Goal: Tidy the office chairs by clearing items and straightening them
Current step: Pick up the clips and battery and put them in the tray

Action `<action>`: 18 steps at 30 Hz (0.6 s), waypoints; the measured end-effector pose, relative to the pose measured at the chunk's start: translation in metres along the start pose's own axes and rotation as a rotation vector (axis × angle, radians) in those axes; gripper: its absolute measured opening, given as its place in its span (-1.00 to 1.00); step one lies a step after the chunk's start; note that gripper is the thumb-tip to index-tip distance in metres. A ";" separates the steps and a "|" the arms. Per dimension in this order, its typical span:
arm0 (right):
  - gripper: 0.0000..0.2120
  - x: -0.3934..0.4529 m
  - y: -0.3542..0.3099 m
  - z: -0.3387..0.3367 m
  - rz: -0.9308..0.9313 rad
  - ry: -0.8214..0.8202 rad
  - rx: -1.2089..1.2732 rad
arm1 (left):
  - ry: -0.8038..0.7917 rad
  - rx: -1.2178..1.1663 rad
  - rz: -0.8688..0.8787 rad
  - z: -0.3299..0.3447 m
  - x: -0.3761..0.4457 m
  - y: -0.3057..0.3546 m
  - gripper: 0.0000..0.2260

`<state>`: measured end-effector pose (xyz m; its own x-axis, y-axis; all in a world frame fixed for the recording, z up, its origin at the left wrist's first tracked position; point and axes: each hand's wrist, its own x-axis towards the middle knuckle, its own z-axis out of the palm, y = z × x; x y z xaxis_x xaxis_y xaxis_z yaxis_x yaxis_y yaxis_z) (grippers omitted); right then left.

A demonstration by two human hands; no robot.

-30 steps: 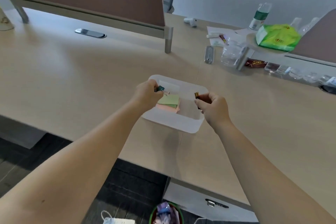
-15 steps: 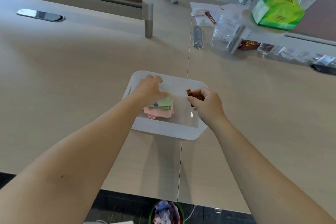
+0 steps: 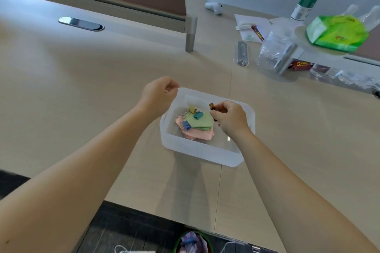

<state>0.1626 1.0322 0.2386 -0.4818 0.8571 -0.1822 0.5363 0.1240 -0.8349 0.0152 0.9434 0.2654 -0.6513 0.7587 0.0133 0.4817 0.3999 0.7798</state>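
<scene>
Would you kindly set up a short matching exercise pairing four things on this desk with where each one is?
Things:
1. white bin
2. binder clips
3. green packet
4. right hand

Places:
A. on a raised shelf at the far right
B. lying on the coloured notes inside the bin
C. on the desk near its front edge
D. over the bin, gripping a small dark object

Pairs: 1-C, 2-B, 3-A, 4-D
</scene>
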 end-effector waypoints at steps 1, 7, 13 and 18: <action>-0.82 0.003 -0.003 0.006 0.000 -0.026 -0.031 | 0.017 -0.030 -0.029 -0.005 -0.002 -0.007 -0.81; -0.82 0.029 -0.021 0.046 0.052 -0.143 -0.215 | 0.060 -0.078 -0.123 -0.020 -0.010 -0.042 -0.83; -0.80 0.045 -0.020 0.069 0.103 -0.125 -0.176 | 0.061 -0.110 -0.138 -0.021 -0.012 -0.055 -0.84; -0.89 0.025 -0.028 0.054 -0.004 -0.067 -0.106 | 0.060 -0.130 -0.127 -0.019 -0.023 -0.045 -0.83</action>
<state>0.0983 1.0234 0.2293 -0.5278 0.8213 -0.2164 0.6025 0.1824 -0.7770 -0.0025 0.8984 0.2415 -0.7377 0.6728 -0.0565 0.3159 0.4180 0.8518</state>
